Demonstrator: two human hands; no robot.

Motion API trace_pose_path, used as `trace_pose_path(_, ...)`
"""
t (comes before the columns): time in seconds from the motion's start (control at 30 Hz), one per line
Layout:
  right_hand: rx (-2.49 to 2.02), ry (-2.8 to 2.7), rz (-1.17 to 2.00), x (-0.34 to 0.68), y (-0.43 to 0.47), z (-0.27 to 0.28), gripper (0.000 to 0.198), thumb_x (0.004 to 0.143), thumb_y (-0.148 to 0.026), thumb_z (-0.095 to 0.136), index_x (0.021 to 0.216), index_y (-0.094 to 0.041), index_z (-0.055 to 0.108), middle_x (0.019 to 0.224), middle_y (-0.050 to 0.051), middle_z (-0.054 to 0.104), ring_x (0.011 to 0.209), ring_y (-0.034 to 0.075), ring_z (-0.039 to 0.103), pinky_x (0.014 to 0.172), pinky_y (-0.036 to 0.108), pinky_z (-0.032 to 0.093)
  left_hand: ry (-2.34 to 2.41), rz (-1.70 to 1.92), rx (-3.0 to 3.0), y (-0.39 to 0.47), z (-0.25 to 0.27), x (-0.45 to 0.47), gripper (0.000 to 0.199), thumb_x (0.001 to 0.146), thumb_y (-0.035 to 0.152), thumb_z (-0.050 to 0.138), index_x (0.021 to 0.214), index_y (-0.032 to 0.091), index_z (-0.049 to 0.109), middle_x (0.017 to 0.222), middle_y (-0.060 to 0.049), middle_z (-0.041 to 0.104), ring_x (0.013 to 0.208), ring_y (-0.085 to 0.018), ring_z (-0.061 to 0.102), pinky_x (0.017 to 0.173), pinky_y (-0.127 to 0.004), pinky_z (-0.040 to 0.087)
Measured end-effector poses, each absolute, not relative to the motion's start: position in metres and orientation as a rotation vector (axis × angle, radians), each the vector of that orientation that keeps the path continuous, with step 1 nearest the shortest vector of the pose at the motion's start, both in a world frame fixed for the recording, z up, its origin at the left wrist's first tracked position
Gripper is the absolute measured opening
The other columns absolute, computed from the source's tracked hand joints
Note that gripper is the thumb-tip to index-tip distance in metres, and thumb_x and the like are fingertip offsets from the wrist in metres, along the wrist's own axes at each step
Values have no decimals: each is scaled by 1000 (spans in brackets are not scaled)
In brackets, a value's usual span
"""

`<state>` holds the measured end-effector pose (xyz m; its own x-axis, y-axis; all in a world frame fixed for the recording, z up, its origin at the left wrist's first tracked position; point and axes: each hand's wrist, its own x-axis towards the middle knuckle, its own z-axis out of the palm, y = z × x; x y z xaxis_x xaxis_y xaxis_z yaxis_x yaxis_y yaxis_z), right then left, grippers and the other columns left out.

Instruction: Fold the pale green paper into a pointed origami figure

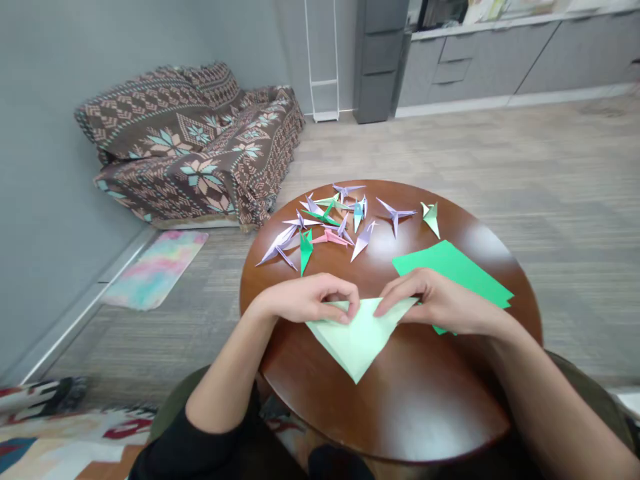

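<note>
On my feed the left hand (327, 298) has its thumb and forefinger curled into a tight loop, tips nearly together, pinching the upper edge of a folded pale green paper (356, 353). My right hand (427, 300) grasps the same sheet near its right corner, fingers laid over the upper edge and thumb close below them. A short stretch of that edge shows between the two grips. The paper is a triangle, its point aimed at the near rim of the round table (425, 407), a little left of the middle; I cannot tell whether it rests flat or is slightly lifted.

For room, I read a broad span of brown wood from the point down to the near rim, and more toward the right-hand part of that rim. Both forearms cross over the rim, one on each side. To the right, green sheets (463, 270) reach toward the right rim and run partly beneath the right hand; I cannot tell if they touch it. Beyond the left hand, folded paper cranes (341, 235) crowd toward the far-left rim, while a pale green crane (431, 218) sits apart near the far-right rim.
</note>
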<state>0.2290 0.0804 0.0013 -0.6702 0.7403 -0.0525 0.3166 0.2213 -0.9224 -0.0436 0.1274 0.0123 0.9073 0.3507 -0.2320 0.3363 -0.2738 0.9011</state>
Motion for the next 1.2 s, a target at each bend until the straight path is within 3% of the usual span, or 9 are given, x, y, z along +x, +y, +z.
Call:
trace_pose_path(0.13,-967,-2061,1428,219,76,2,16,93,-33,74,97,-25,87,95,4,83,82,21,76,78,30,58,820,42,2128,104,29,-40,35,88,52,73,89,18,65,95,-3,63,89,-19,58,79,-30,41)
trace_pose_path(0.3,-889,-2017,1317,204,68,0,20,98,-34,70,103,-24,86,102,7,84,90,22,78,82,30,58,1063,46,2286,70,37,-26,48,69,52,85,92,21,57,104,-2,58,93,-24,55,79,-34,39)
trace_pose_path(0.43,-919,-1945,1223,206,67,-3,18,97,-33,71,99,-25,87,95,5,84,81,21,77,76,28,58,1128,137,2276,69,34,-26,23,77,29,72,84,21,51,94,0,55,90,-21,53,79,-33,37)
trace_pose_path(0.57,-1027,-1855,1198,215,68,-4,15,92,-34,75,92,-27,88,89,4,85,77,22,77,70,29,59,1053,199,2236,78,38,-35,8,79,19,62,83,20,55,91,0,54,89,-19,54,81,-32,39)
trace_pose_path(0.7,-1063,-1758,1197,220,69,-2,11,86,-35,81,86,-27,89,85,5,85,73,23,78,68,30,62,1032,213,2217,82,47,-43,8,78,13,59,84,18,60,89,0,57,85,-17,56,80,-30,40)
trace_pose_path(0.97,-1090,-1651,1130,227,71,-7,14,86,-39,83,87,-26,88,75,6,82,70,24,78,69,33,66,1025,290,2257,92,53,-64,14,91,17,56,82,17,67,94,-3,66,85,-18,58,82,-33,42)
trace_pose_path(1.13,-1078,-1685,1093,221,67,-2,30,76,-42,91,100,-26,85,115,9,81,101,29,77,77,34,66,959,281,2213,93,50,-62,13,90,15,58,84,16,70,95,-3,69,85,-18,61,81,-31,44)
trace_pose_path(1.2,-1068,-1715,1148,217,65,1,28,76,-42,91,98,-26,83,117,8,80,100,28,77,76,32,65,934,278,2194,93,50,-58,13,89,14,59,86,16,71,97,-3,69,85,-17,62,81,-30,44)
